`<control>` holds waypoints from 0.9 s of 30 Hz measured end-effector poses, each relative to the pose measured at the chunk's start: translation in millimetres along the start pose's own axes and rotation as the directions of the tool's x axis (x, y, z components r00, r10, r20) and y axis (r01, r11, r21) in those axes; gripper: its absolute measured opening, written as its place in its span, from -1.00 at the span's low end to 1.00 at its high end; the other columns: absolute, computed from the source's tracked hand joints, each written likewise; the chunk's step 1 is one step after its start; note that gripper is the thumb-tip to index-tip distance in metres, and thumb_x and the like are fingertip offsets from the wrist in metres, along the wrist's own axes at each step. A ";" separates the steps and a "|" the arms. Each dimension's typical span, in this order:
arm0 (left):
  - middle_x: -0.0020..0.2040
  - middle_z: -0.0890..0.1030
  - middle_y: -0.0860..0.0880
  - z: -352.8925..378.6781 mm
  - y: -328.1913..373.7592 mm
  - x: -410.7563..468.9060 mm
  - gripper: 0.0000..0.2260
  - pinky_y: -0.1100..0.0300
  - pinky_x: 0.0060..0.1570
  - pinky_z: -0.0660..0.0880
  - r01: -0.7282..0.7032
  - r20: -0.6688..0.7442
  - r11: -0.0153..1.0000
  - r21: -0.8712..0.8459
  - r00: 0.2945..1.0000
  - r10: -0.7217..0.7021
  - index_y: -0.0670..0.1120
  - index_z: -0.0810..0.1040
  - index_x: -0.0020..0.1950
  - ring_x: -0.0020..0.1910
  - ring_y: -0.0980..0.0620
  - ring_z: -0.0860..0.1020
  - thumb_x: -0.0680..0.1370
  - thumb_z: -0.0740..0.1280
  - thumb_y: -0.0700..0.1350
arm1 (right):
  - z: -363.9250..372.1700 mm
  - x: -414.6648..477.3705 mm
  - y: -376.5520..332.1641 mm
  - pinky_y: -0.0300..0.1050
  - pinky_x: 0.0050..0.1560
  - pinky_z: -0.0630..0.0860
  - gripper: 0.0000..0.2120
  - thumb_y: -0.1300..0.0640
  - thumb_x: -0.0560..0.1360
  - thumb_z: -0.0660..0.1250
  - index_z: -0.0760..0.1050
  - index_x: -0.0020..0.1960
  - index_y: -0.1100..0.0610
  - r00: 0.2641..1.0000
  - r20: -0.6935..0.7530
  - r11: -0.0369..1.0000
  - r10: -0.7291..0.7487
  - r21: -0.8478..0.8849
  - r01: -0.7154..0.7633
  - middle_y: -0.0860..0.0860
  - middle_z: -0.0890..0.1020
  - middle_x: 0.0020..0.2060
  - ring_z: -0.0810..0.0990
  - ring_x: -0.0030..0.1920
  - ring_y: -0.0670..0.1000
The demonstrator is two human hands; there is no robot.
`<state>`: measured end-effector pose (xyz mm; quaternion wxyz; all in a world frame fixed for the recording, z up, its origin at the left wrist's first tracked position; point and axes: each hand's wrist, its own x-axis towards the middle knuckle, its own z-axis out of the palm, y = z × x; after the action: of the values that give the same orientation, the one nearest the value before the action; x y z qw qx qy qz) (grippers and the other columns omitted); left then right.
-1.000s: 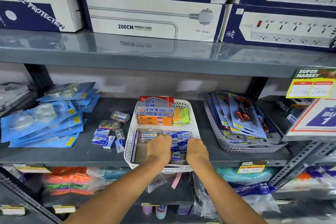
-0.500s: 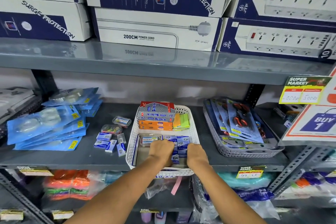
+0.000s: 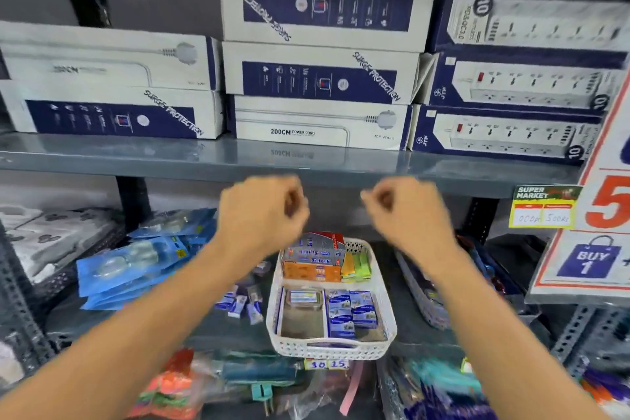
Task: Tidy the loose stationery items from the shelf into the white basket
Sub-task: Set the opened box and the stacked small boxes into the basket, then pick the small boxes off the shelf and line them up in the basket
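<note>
Blue-and-white small boxes (image 3: pixel 240 303) loose on the grey shelf (image 3: pixel 204 331), lower centre-left, presumably next to go. Left hand (image 3: pixel 262 211) clenched at mid-frame, nothing visible inside. White basket (image 3: pixel 332 349) just right of the boxes, partly filled, at the shelf's front edge for easy reach. Right hand (image 3: pixel 405 211) likewise clenched, empty.

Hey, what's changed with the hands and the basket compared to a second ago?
Both hands lifted out of the white basket: the left hand and right hand are now level with the upper shelf, fingers curled, seemingly holding nothing. The small blue boxes stay in the basket; the loose boxes left of it lie unmoved.
</note>
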<state>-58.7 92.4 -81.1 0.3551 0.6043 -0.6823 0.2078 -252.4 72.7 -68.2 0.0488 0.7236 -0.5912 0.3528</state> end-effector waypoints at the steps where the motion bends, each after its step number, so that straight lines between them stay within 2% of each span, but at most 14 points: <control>1: -0.29 0.67 0.04 -14.0 -2.3 9.5 -0.82 0.09 -0.26 0.55 -0.027 -0.135 0.999 -0.018 0.991 0.025 0.01 0.59 -0.19 -0.24 -0.11 0.63 0.45 0.28 0.08 | -18.0 6.4 -8.7 -0.05 -0.07 0.53 -0.73 -0.08 0.52 0.27 0.61 -0.12 0.10 0.989 -0.145 0.999 -0.035 0.035 0.040 0.09 0.70 -0.17 0.63 -0.11 0.16; 3: -0.20 0.67 -0.01 -32.4 -9.1 30.0 -0.80 0.08 -0.29 0.53 -0.129 -0.357 0.992 0.014 0.926 0.126 -0.01 0.59 -0.11 -0.20 -0.13 0.62 0.44 0.26 0.06 | -42.3 21.9 -20.7 -0.06 -0.09 0.48 -0.69 -0.11 0.55 0.22 0.59 0.02 0.09 0.916 -0.387 0.989 -0.106 0.053 0.137 0.07 0.68 -0.05 0.61 -0.02 0.17; 4: -0.11 0.66 -0.03 -37.6 -13.8 41.2 -0.75 0.06 -0.25 0.51 -0.164 -0.423 0.985 0.059 0.889 0.173 -0.05 0.59 -0.02 -0.12 -0.14 0.60 0.45 0.25 0.06 | -48.7 29.9 -24.4 -0.05 -0.09 0.47 -0.66 -0.11 0.56 0.20 0.55 0.10 0.11 0.875 -0.466 0.984 -0.133 0.041 0.171 0.07 0.66 0.02 0.59 0.04 0.16; 6: 0.11 0.59 -0.11 -39.3 -25.5 61.2 -0.59 -0.04 -0.05 0.48 -0.161 -0.441 0.979 0.127 0.875 0.201 -0.14 0.52 0.19 0.09 -0.17 0.53 0.46 0.25 0.08 | -51.5 44.8 -25.8 -0.02 -0.06 0.47 -0.60 -0.13 0.57 0.17 0.48 0.21 0.15 0.833 -0.529 0.980 -0.164 0.010 0.200 0.07 0.59 0.15 0.52 0.15 0.15; 10: 0.47 0.30 -0.20 -25.1 -44.7 74.0 -0.38 -0.22 0.33 0.24 -0.037 -0.325 0.979 0.201 0.940 0.102 -0.12 0.26 0.47 0.42 -0.24 0.27 0.51 0.23 0.16 | -39.2 59.1 -25.6 0.09 0.15 0.45 -0.48 -0.16 0.57 0.13 0.38 0.34 0.19 0.870 -0.457 0.983 -0.182 -0.061 0.174 0.13 0.44 0.36 0.38 0.32 0.17; 13: 0.54 0.17 -0.20 -13.2 -51.4 66.1 -0.36 -0.27 0.40 0.12 -0.030 -0.276 0.981 0.194 0.957 0.084 -0.07 0.16 0.53 0.49 -0.23 0.16 0.54 0.18 0.21 | -22.0 58.3 -24.9 0.12 0.28 0.36 -0.43 -0.18 0.58 0.10 0.31 0.40 0.20 0.908 -0.384 0.985 -0.169 -0.095 0.144 0.16 0.35 0.43 0.33 0.39 0.20; 17: 0.55 0.15 -0.18 -1.1 -61.2 50.1 -0.36 -0.28 0.42 0.04 -0.018 -0.236 0.986 0.166 0.970 0.057 -0.05 0.14 0.54 0.51 -0.21 0.13 0.54 0.10 0.24 | 5.3 46.9 -27.4 0.14 0.30 0.35 -0.43 -0.18 0.58 0.07 0.30 0.41 0.20 0.946 -0.283 0.986 -0.160 -0.082 0.143 0.17 0.34 0.43 0.32 0.40 0.20; 20: 0.55 0.16 -0.19 5.0 -74.1 38.0 -0.36 -0.29 0.41 0.04 -0.005 -0.212 0.983 0.186 0.976 0.046 -0.05 0.15 0.54 0.51 -0.20 0.13 0.54 0.10 0.24 | 30.0 33.5 -38.0 0.10 0.28 0.37 -0.44 -0.17 0.56 0.07 0.38 0.35 0.22 0.949 -0.229 0.974 -0.219 -0.099 0.201 0.18 0.43 0.37 0.40 0.34 0.20; 25: 0.52 0.23 -0.20 21.9 -98.2 11.4 -0.38 -0.28 0.41 0.03 0.011 -0.153 0.979 0.203 0.988 0.021 -0.08 0.22 0.52 0.48 -0.21 0.20 0.54 0.10 0.22 | 73.5 13.9 -51.5 0.03 0.07 0.48 -0.58 -0.11 0.52 0.13 0.56 0.10 0.17 0.928 -0.199 0.944 -0.314 -0.173 0.282 0.10 0.65 0.03 0.58 0.04 0.15; 27: 0.49 0.29 -0.21 29.1 -110.3 -0.8 -0.40 -0.31 0.40 0.08 0.007 -0.116 0.977 0.215 0.993 0.018 -0.10 0.26 0.49 0.46 -0.22 0.25 0.54 0.11 0.21 | 90.9 7.3 -54.3 0.02 0.08 0.50 -0.62 -0.08 0.49 0.15 0.60 0.05 0.14 0.908 -0.189 0.920 -0.374 -0.199 0.338 0.07 0.66 0.03 0.60 0.02 0.12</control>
<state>41.7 51.9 -117.0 0.3267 0.6238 -0.6356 0.3164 -162.6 38.5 -113.1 0.2369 0.7688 -0.4663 0.3679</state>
